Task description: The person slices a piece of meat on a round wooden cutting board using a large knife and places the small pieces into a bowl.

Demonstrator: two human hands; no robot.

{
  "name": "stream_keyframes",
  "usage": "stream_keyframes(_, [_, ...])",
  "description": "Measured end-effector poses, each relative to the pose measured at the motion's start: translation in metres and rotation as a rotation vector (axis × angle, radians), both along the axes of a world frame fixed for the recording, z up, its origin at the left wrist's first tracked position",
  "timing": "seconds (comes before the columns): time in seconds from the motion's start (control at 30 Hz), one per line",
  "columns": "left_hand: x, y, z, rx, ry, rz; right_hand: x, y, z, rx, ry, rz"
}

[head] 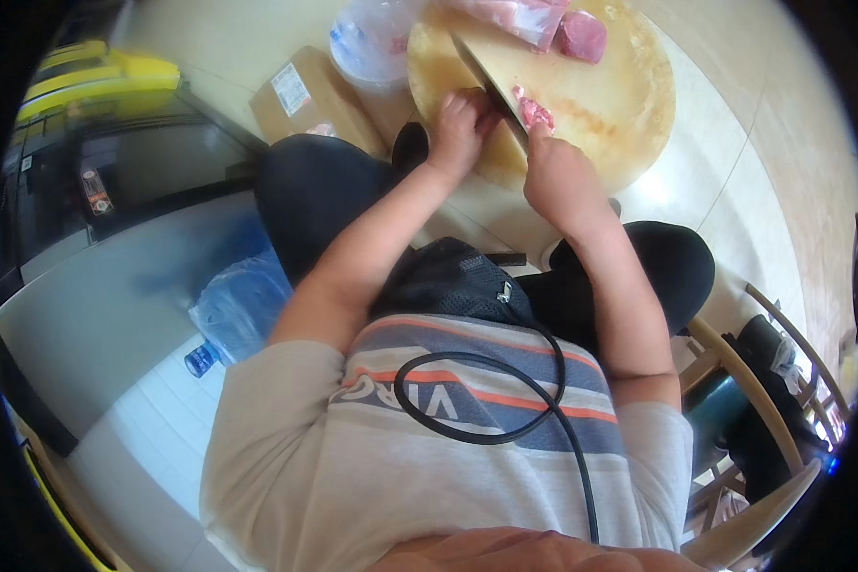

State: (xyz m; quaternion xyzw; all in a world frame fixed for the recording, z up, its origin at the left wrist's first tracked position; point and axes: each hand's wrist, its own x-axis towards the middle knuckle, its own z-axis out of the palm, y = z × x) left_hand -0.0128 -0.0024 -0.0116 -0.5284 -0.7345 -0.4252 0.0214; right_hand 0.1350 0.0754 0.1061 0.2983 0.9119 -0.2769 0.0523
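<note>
My right hand (563, 179) is closed round the handle end of a large knife (487, 84), whose blade slants up and left over a round chopping board (633, 93). Close against the blade's left side is my left hand (465, 129), fingers curled; a bit of something reddish shows by its fingertips, too small to tell how it is held. Small pieces of raw meat (536, 114) lie on the board just right of the blade. Larger cuts of raw meat (536, 21) and a short round chunk (583, 36) lie at the board's far edge.
A clear plastic tub (372, 43) stands left of the board, beside a cardboard box (314, 100) with a label. A large blue water bottle (239, 307) is at my left. Wooden chairs (743, 379) stand at my right. A black cable (472, 354) loops over my shirt.
</note>
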Motion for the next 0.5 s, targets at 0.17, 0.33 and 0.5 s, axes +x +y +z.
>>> stream_keyframes(0.17, [0.001,0.000,0.000,0.015,-0.001,-0.052,-0.022,0.005,-0.024,0.115,0.162,-0.021])
stream_keyframes(0.33, [-0.002,0.000,0.009,-0.068,-0.069,-0.079,-0.039,0.016,-0.006,-0.023,-0.016,-0.061])
stream_keyframes(0.5, [0.000,-0.002,0.010,0.058,-0.121,0.089,-0.011,0.013,-0.014,-0.011,0.012,-0.145])
